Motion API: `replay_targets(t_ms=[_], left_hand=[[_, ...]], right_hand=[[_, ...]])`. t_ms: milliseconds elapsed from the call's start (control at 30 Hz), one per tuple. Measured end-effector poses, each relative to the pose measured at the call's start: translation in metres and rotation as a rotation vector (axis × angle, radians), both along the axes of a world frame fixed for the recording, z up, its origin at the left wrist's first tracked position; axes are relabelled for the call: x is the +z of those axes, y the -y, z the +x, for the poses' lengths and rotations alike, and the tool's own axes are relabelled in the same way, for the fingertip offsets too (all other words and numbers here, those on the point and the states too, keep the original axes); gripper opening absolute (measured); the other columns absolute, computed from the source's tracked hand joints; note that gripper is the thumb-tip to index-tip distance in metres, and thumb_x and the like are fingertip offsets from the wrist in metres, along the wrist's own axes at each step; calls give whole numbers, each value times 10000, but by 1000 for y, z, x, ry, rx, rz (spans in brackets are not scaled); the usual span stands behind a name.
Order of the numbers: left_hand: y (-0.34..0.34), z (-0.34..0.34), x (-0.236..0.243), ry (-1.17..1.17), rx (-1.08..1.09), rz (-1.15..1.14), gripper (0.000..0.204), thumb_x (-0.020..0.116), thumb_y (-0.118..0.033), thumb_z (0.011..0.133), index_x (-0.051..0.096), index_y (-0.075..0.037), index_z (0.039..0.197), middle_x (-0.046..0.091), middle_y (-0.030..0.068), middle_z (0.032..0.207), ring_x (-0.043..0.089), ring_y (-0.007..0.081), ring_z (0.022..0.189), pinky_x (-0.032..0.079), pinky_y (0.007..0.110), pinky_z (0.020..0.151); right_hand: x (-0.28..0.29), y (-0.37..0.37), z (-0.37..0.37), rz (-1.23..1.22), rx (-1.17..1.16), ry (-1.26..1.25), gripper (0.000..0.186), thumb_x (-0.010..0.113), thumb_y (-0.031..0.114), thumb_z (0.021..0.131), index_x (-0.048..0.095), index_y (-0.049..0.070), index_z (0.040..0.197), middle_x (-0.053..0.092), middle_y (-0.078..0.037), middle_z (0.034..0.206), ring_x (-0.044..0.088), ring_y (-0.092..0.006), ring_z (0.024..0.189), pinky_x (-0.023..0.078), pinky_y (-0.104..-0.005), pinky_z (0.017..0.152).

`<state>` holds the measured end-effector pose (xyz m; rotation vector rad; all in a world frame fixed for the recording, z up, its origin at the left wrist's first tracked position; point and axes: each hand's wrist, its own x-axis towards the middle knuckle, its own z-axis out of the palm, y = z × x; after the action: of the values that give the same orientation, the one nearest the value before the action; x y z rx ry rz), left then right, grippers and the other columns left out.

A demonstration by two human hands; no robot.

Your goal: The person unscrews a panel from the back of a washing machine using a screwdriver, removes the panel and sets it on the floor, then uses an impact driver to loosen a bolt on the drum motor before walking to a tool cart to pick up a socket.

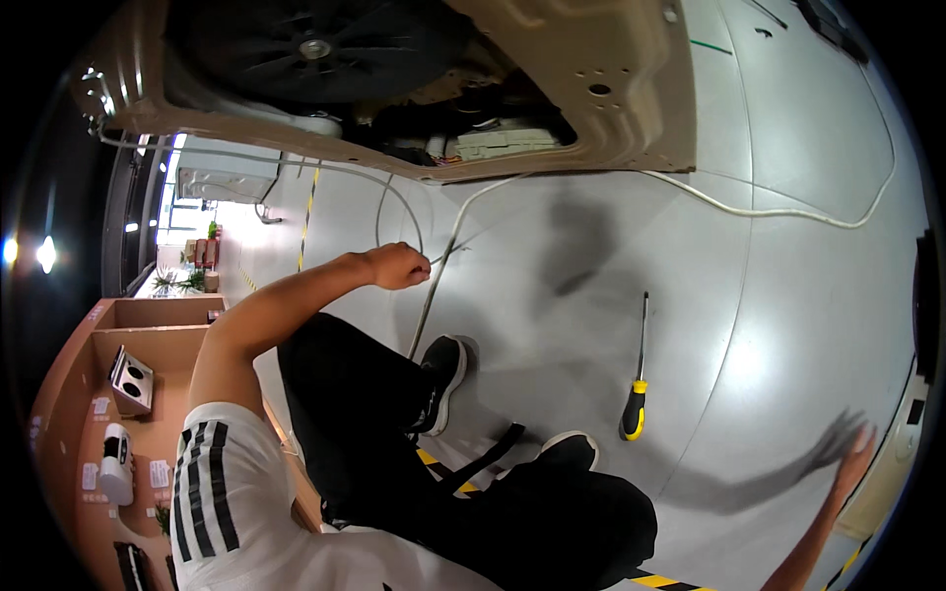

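Observation:
My left hand [401, 266] is closed in a fist just below the washing machine's edge. A thin grey cable [389, 185] curves down to its fingers, and a short thin end shows past the fist. Beside it, a thicker pale hose [451, 239] runs down to the floor. The beige washing machine [636, 94] has an open back, showing a black pulley wheel [315, 49] with a centre bolt. At the far right my right hand [859, 448] reaches out with fingers extended, close to a beige panel [887, 463]; contact cannot be made out.
A yellow-and-black screwdriver [636, 409] lies on the grey floor between my hands. A white cord [769, 211] curves across the floor at the upper right. Brown display shelving [74, 424] stands at the left. My shoes [445, 384] are on the floor below the machine.

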<state>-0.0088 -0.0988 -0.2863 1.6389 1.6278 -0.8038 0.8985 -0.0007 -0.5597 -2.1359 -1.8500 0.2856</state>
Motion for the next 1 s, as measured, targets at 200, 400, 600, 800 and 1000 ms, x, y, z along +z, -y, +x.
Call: replay_targets(t_ms=[200, 400, 600, 800, 1000], left_hand=[[-8, -25, -13, 2, -102, 24, 228, 524, -256, 855, 620, -57, 911, 640, 144, 835, 599, 348, 812, 470, 422, 717], [-30, -27, -10, -149, -417, 298, 178, 533, -223, 825, 621, -68, 832, 621, 114, 856, 591, 292, 862, 453, 401, 791], [-37, -56, 13, -309, -741, 774, 79, 587, -130, 664, 635, -85, 707, 597, 63, 815, 549, 218, 913, 341, 407, 950], [-57, -84, 2, -508, -873, 1050, 156, 559, -132, 719, 673, -77, 809, 606, 63, 857, 533, 233, 947, 302, 449, 992], [-72, -59, 13, -668, -772, 715, 218, 556, -186, 785, 683, -64, 913, 627, 89, 949, 518, 230, 986, 343, 457, 922]], right_hand=[[88, 89, -284, -276, 225, -600, 265, 541, 189, 898, 606, -41, 1015, 655, -127, 846, 593, -153, 719, 470, -316, 626], [106, 141, -436, -382, 425, -347, 410, 697, 351, 734, 566, 30, 953, 609, -137, 809, 600, -314, 664, 474, -390, 604], [76, 154, -466, -291, 392, -49, 388, 696, 306, 704, 527, 57, 948, 588, -145, 889, 606, -356, 723, 480, -454, 607], [86, 161, -480, -342, 289, -225, 314, 598, 276, 798, 563, -2, 940, 636, -194, 769, 630, -351, 724, 492, -418, 654], [97, 203, -521, -475, -85, -844, 216, 490, 196, 882, 503, 14, 999, 584, -98, 641, 540, -160, 447, 425, -300, 395]])
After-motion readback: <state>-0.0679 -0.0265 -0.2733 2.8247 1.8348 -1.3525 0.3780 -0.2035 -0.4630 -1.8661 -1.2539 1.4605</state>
